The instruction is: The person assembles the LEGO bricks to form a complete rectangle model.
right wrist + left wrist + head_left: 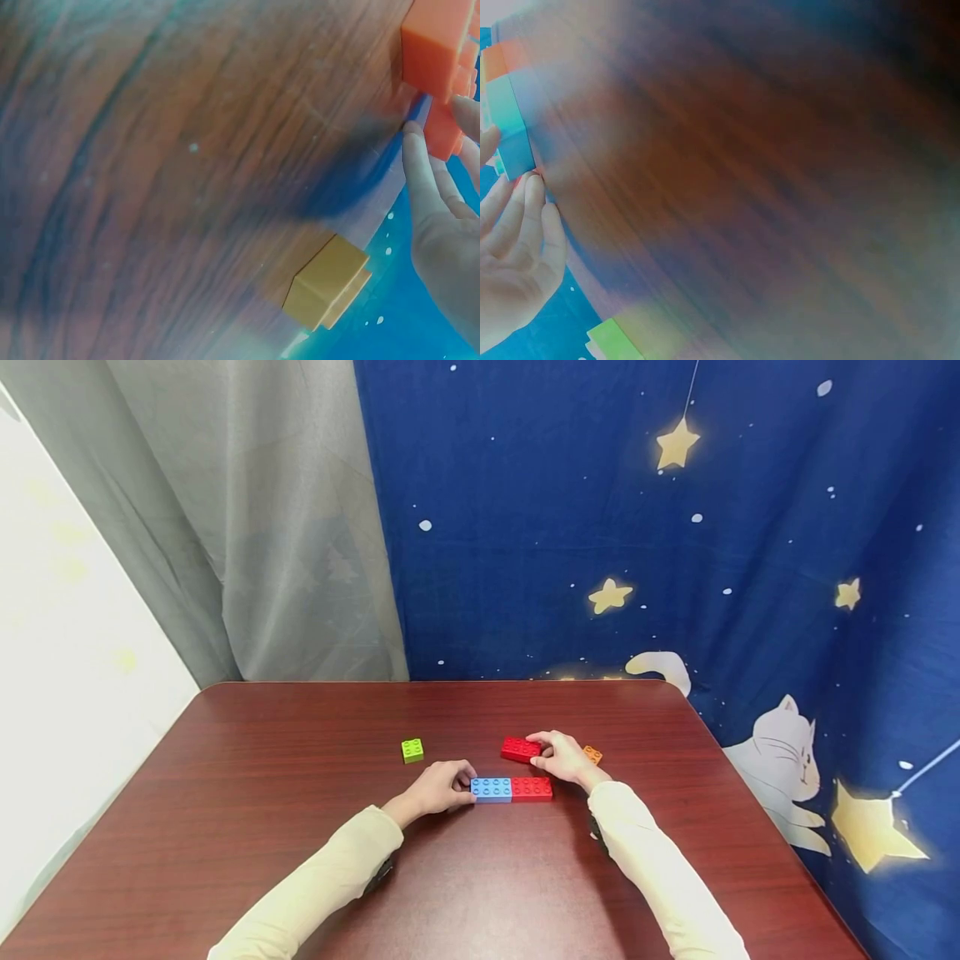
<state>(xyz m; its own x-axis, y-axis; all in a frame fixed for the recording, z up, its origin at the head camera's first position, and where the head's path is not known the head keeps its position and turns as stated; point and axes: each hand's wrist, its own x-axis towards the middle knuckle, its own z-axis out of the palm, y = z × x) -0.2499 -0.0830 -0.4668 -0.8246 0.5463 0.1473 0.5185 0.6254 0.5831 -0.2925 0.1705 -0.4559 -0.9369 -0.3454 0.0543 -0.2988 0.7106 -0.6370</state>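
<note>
A blue toy building brick [491,790] and a red brick [532,789] lie end to end in a row on the table. My left hand [442,787] holds the left end of the blue brick, thumb on the near side and fingers at the far side; the left wrist view shows the same blue brick [510,124] between them. Behind the row, a second red brick [519,749] lies slightly angled. My right hand [561,757] pinches its right end between thumb and fingers, with the red brick [442,133] partly hidden by them in the right wrist view.
A lime green brick [412,751] sits behind and left of the row. An orange brick [592,754], partly covered by the right hand, lies to the right. The dark red wooden table [300,735] ends at a blue star-patterned curtain [525,527] and a grey one [300,527].
</note>
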